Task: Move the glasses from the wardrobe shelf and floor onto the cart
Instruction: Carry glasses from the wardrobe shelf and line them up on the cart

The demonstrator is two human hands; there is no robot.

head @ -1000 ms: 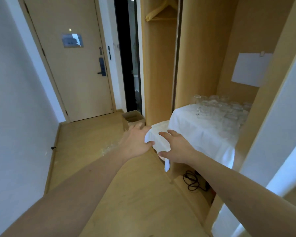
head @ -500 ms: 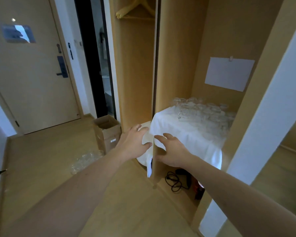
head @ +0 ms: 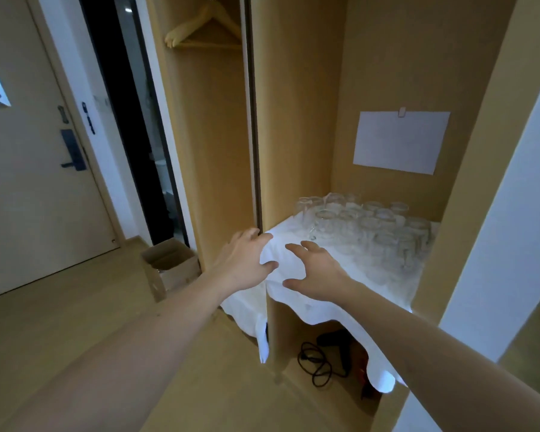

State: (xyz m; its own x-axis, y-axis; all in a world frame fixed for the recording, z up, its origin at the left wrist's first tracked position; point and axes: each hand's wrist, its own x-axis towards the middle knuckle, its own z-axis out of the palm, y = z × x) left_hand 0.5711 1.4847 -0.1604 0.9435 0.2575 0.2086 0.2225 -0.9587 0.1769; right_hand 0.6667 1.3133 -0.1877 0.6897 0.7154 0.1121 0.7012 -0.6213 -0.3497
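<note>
Glasses stand in a crowded group on the white cloth of the wardrobe shelf, beyond both hands. The left hand and the right hand hover over the cloth with spread fingers, holding nothing. I judge this the reach; next, each hand must grasp one near glass without knocking its neighbours.

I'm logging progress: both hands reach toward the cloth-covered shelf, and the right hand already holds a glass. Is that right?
Not quite. In the head view the right hand holds nothing; its fingers are spread above the white cloth, short of the glasses. The left hand reaches alongside it.
</note>
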